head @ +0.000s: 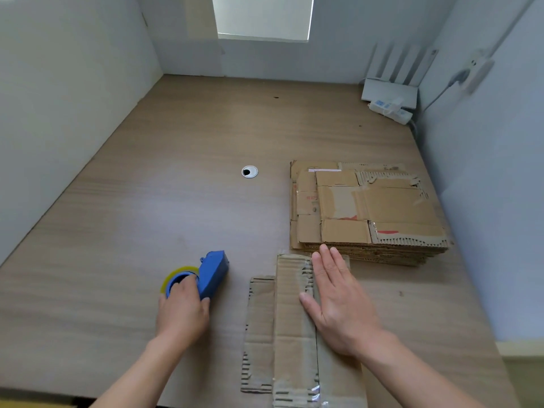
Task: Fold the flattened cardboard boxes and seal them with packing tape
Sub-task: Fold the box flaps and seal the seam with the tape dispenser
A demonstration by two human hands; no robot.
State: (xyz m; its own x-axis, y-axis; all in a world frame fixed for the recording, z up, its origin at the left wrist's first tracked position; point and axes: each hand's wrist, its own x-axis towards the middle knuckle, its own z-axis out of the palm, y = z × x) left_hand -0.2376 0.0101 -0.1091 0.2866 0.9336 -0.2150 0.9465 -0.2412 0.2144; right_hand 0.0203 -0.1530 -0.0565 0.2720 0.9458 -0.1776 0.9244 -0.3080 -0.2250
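Flat box (294, 319) at the near edge of the surface (147, 187), long axis pointing away from the person.
Light, stiff, worn card, probably floppy at the creases; take it by the long edges. Right hand (338, 301) presses flat on it, grip open, holding nothing. Left hand (182, 310) grip is curled round the tape dispenser (213, 273).
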